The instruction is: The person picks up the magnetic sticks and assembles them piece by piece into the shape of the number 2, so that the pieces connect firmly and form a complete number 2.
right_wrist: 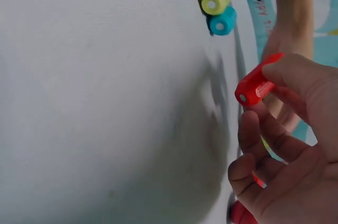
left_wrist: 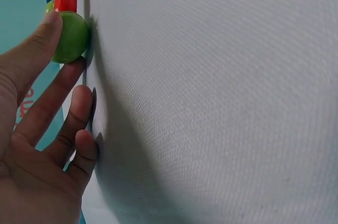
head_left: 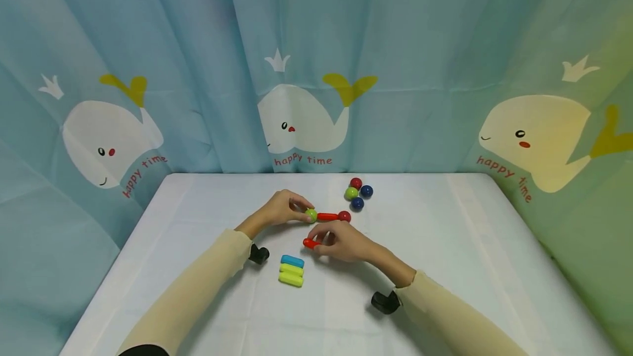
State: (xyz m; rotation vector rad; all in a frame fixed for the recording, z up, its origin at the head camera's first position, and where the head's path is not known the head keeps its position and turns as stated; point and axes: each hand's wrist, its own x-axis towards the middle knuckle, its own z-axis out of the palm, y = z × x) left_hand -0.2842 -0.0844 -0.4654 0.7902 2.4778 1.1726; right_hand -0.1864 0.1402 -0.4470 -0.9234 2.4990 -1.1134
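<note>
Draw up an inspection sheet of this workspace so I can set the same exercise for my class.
Surface: white table, faint creases in its covering.
Job's things: a green ball, red rod and red ball form a row, touching end to end; a blue rod and two yellow rods lie side by side; four loose balls (one red, one green, two dark blue) sit grouped beyond.
Clutter: nothing seen.
Left hand: pinches the row's green ball.
Right hand: pinches a second red rod.
Cables: nothing seen.
Surroundings: blue-green curtain printed with whales and "happy time".
</note>
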